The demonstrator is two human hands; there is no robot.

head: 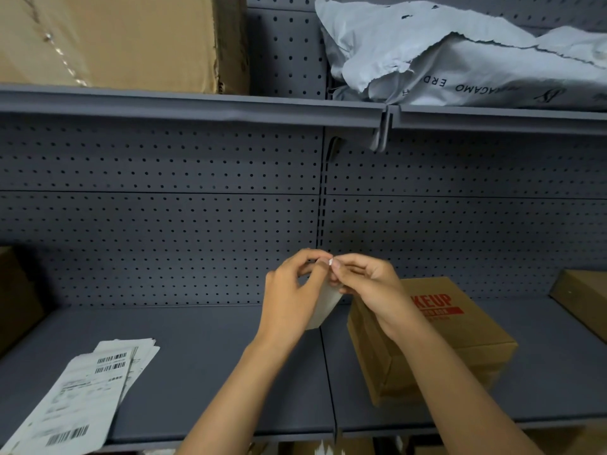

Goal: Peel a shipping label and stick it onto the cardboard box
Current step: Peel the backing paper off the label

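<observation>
Both my hands hold one white shipping label (323,307) up in the air over the grey shelf. My left hand (294,290) and my right hand (368,284) pinch its top corner between their fingertips, and the sheet hangs down between them. A brown cardboard box (460,336) with red print lies on the shelf just right of my hands, partly hidden by my right forearm. A stack of printed shipping labels (82,392) with barcodes lies at the shelf's front left.
The grey shelf (213,349) has a perforated back panel. Another brown box (581,300) sits at the far right and one at the far left edge (16,297). On the upper shelf stand a big carton (115,41) and torn grey mailer bags (460,57).
</observation>
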